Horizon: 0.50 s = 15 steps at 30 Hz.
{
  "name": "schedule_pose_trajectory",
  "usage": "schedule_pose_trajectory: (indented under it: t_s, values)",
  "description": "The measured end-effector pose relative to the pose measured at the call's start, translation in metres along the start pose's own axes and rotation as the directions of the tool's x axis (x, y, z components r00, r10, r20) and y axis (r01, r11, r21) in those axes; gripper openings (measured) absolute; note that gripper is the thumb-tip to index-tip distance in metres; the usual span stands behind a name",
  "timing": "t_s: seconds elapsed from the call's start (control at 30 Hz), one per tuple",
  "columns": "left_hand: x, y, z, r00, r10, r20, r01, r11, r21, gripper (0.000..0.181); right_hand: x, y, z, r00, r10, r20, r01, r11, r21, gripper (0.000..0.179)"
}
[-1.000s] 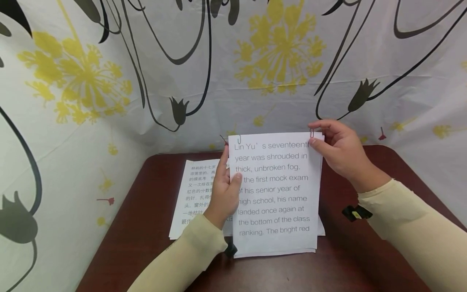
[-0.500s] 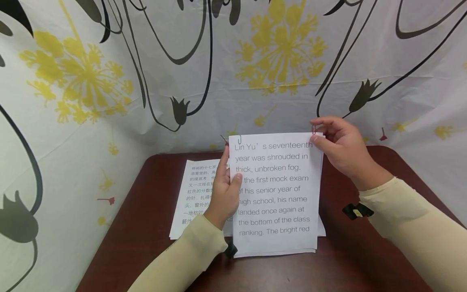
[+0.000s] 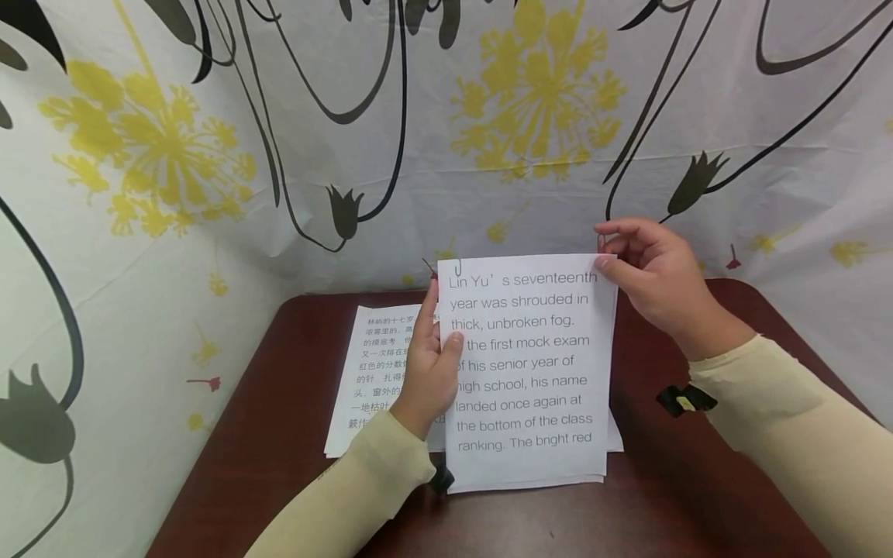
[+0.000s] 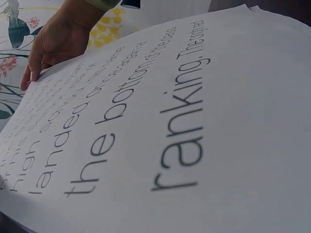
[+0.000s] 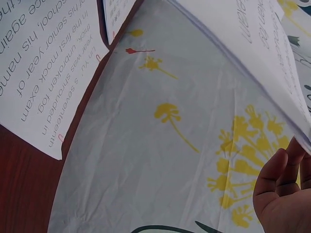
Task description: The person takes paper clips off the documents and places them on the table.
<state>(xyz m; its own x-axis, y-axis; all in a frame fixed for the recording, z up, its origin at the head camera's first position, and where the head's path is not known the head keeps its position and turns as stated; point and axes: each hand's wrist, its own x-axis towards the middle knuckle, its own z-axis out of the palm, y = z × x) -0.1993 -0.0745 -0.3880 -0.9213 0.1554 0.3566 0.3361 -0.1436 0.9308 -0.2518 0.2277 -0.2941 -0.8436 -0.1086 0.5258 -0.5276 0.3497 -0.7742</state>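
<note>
My left hand [image 3: 434, 380] grips a few printed sheets [image 3: 523, 372] by their left edge, thumb in front. The sheets stand upright toward me, English text on the front page. A green paper clip [image 3: 457, 268] sits at their top left. At the top right corner my right hand [image 3: 652, 283] holds a reddish paper clip [image 3: 601, 243] between thumb and index finger; the clip stands up above the paper's top edge. The left wrist view shows the right hand [image 4: 58, 41] at the far corner of the sheets. In the right wrist view its fingers [image 5: 272, 174] touch the paper's corner, clip hidden.
Sheets with Chinese text [image 3: 380, 372] lie on the dark red table [image 3: 265, 434] behind the held ones. More English sheets [image 5: 43, 73] with two reddish clips show in the right wrist view. A flower-printed cloth [image 3: 446, 155] hangs close behind the table.
The reddish paper clip has slid upward from over the top right corner until it stands above the edge. My right hand has risen slightly with it; the left hand stays.
</note>
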Motion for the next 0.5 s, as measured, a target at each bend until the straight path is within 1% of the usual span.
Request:
schedule_pose_trajectory:
  t_s: [0.2,0.37,0.5]
  values:
    - [0.0002,-0.0026,-0.0006,1.0,0.004,0.001,-0.004,1.0,0.012,0.082,0.0024,-0.0013,-0.0002,1.0,-0.005,-0.003,0.005,1.0,0.014,0.036]
    - [0.0,-0.0025,-0.0009,1.0,0.013,0.008,-0.013,1.0,-0.001,0.082,0.0041,-0.0015,-0.0018,1.0,-0.008,-0.011,0.008,1.0,0.028,0.039]
    - [-0.0004,-0.0021,-0.001,1.0,0.016,0.011,-0.016,1.0,-0.012,0.081,0.0049,-0.0017,-0.0021,1.0,-0.006,-0.016,0.007,1.0,0.021,0.04]
